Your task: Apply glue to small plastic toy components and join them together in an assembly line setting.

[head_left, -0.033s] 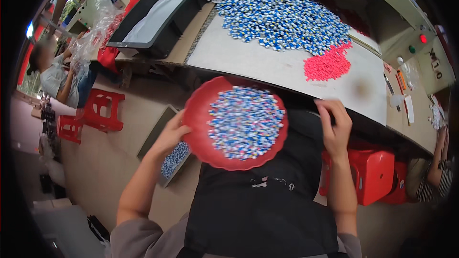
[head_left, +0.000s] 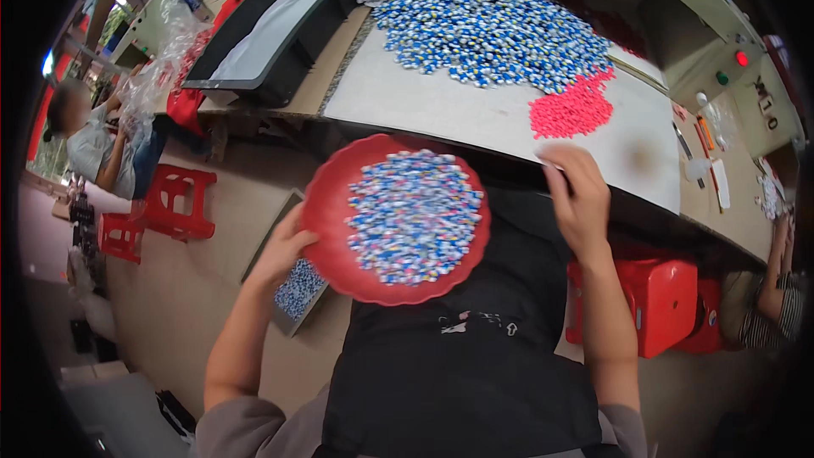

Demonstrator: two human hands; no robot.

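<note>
1. Left hand (head_left: 284,244): clamped on the left rim of the red dish (head_left: 326,225), thumb on the inner side. Fingers under the dish are hidden.
2. Right hand (head_left: 581,199): off the dish, by the counter (head_left: 373,100) front edge. Fingers half curled, thumb slightly apart from them. No piece seen in it; a tiny one could be hidden.
3. Key relation: dish sits between the hands, over the dark apron (head_left: 458,382). Gap from its right rim to the right hand. Round, scalloped, so no long axis. Left hand nearer (touching).
4. Dish load: blue-and-white pieces (head_left: 415,216) with some pink among them, slightly blurred, spread right of the left hand.
5. Pink pile (head_left: 572,112): just beyond the right fingertips, on the counter; right hand is the nearer one. Blue-and-white pile (head_left: 492,34): behind it, touching, reaching off leftward.
6. In the way: counter front edge runs between dish and piles.
7. Around: grey bin (head_left: 310,309) below the left hand, partly covered by dish and hand; dark tray (head_left: 297,51) beyond the left hand; orange pen (head_left: 704,131) out right of the right hand; red stool (head_left: 666,305) right of the right forearm.
</note>
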